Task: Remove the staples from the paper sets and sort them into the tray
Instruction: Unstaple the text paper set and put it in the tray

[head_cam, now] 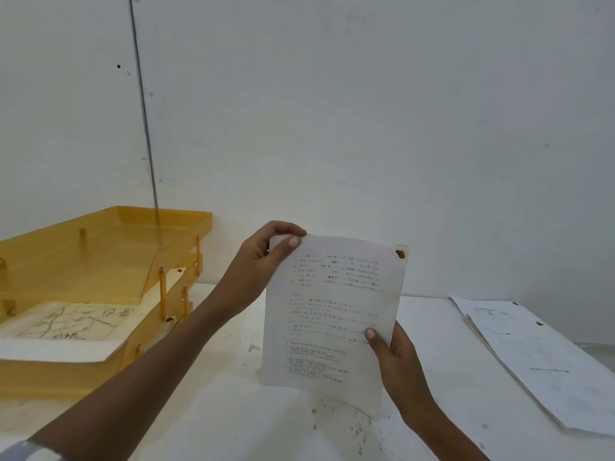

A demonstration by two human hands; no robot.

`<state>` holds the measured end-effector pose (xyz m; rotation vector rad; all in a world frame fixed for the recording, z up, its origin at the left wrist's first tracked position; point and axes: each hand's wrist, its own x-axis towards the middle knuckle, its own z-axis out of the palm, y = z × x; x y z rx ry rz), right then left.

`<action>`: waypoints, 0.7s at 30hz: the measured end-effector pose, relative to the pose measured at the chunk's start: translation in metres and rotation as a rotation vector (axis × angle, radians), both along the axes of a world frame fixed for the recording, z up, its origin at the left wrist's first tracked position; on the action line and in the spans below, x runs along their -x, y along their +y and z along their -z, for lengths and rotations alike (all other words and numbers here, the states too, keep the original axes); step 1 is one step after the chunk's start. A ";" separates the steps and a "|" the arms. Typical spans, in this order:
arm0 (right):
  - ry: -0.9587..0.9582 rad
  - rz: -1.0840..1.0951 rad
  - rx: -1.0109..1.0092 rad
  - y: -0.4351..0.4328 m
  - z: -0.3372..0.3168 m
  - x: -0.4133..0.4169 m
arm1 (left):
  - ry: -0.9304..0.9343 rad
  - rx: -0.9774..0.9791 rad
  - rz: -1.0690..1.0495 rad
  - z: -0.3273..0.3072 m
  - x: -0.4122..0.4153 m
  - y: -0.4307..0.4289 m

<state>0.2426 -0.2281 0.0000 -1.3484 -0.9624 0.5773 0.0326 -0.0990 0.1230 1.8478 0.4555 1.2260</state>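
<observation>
I hold a printed paper set (332, 314) upright above the white table. My left hand (263, 257) pinches its top left corner between thumb and fingers. My right hand (392, 351) grips its lower right edge, thumb on the front page. A rusty mark (400, 254) shows at the top right corner of a back sheet. The stacked yellow tray (186, 224) stands at the left; its lower tier holds a sheet with a line drawing (76, 322).
More paper sets (539, 357) lie flat on the table at the right, with dark marks at their corners. A white wall rises close behind the table. Small specks and debris (352, 424) dot the table below the held paper.
</observation>
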 end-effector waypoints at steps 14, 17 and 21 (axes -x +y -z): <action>-0.054 -0.014 -0.213 -0.008 -0.052 -0.003 | -0.009 -0.055 -0.107 0.010 -0.003 0.009; -0.406 0.107 -0.320 -0.007 -0.085 -0.006 | -0.003 -0.059 -0.098 0.009 -0.005 0.009; -0.959 0.297 -0.211 0.003 -0.113 -0.015 | 0.002 -0.077 -0.088 0.009 -0.005 0.006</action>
